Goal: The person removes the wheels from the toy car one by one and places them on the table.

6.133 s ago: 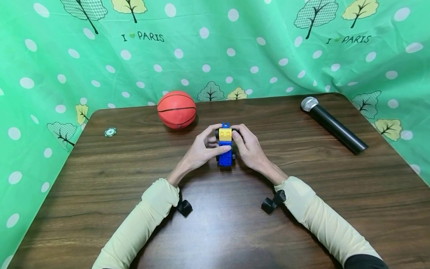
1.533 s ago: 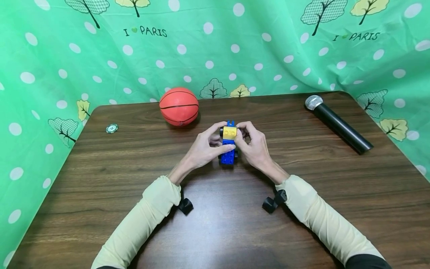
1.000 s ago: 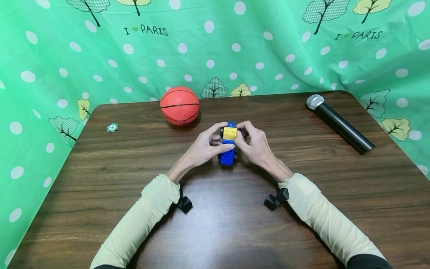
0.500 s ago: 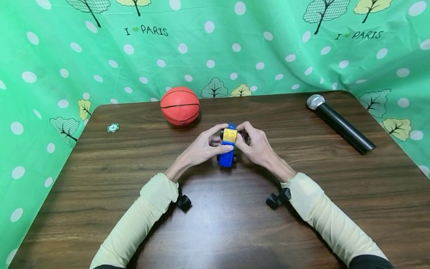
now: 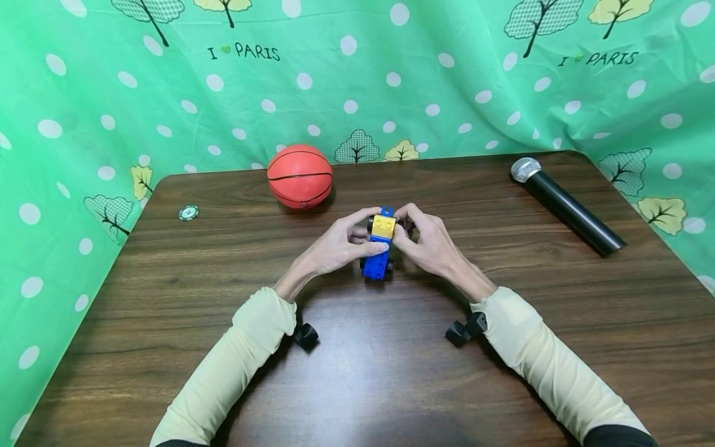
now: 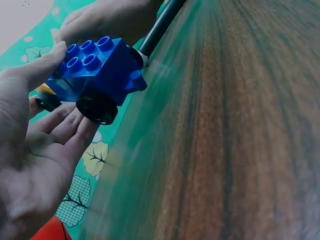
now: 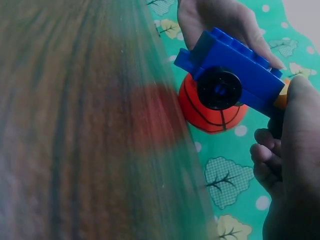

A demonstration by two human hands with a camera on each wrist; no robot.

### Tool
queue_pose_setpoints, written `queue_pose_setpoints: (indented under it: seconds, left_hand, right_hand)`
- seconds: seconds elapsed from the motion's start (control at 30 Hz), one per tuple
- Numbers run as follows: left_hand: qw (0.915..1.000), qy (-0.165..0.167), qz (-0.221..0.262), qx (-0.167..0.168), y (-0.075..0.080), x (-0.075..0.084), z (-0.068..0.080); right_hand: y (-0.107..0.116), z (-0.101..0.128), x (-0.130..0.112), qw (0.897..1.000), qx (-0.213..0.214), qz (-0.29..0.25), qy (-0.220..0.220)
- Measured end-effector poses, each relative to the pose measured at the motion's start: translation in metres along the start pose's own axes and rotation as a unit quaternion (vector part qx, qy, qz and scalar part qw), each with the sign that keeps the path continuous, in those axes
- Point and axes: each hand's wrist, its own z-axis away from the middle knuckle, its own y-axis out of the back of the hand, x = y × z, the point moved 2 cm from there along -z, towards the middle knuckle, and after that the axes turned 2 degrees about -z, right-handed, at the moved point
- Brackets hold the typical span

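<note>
Car [image 5: 378,248] between both hands, long axis running away from the person; left fingers [image 5: 373,248] and right fingers [image 5: 403,239] pinch its sides.

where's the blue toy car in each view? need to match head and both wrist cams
Head: toy car at table centre, held between left hand and right hand.
Left wrist: upper left, studs up, black wheel below.
Right wrist: upper right, wheel facing the camera.
Shared landmark: the orange ball, behind the car in the head and right wrist views, bottom-left corner in the left wrist view.
</note>
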Motion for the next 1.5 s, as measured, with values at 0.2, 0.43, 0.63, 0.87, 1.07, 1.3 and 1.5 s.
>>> queue_pose_setpoints:
  seconds: [0.2, 0.43, 0.63, 0.87, 1.07, 1.3, 1.5]
  left_hand:
    - [0.9999, 0.002, 0.012, 0.0, 0.0, 0.0, 0.002]
    - [0.9996, -0.011, 0.017, 0.018, 0.001, -0.002, 0.002]
    - [0.9988, -0.019, 0.011, 0.044, 0.003, -0.002, 0.004]
    - [0.9981, -0.012, 0.01, 0.06, 0.005, -0.006, 0.007]
    - [0.9974, -0.007, 0.006, 0.071, 0.008, -0.007, 0.01]
    - [0.9967, -0.004, 0.003, 0.081, 0.009, -0.007, 0.011]
    - [0.9967, -0.003, 0.007, 0.081, 0.009, -0.007, 0.012]
  right_hand:
    - [0.002, -0.001, 0.0, 1.0, -0.004, -0.009, 0.002]
    - [0.005, -0.002, -0.001, 0.997, 0.004, -0.049, -0.059]
    - [0.007, 0.0, 0.003, 0.992, 0.025, -0.073, -0.105]
    - [0.008, 0.0, 0.007, 0.994, 0.038, -0.043, -0.091]
    - [0.009, 0.001, 0.013, 0.996, 0.046, -0.011, -0.081]
    - [0.009, 0.002, 0.017, 0.994, 0.031, 0.002, -0.102]
    - [0.01, 0.003, 0.02, 0.992, 0.025, 0.015, -0.125]
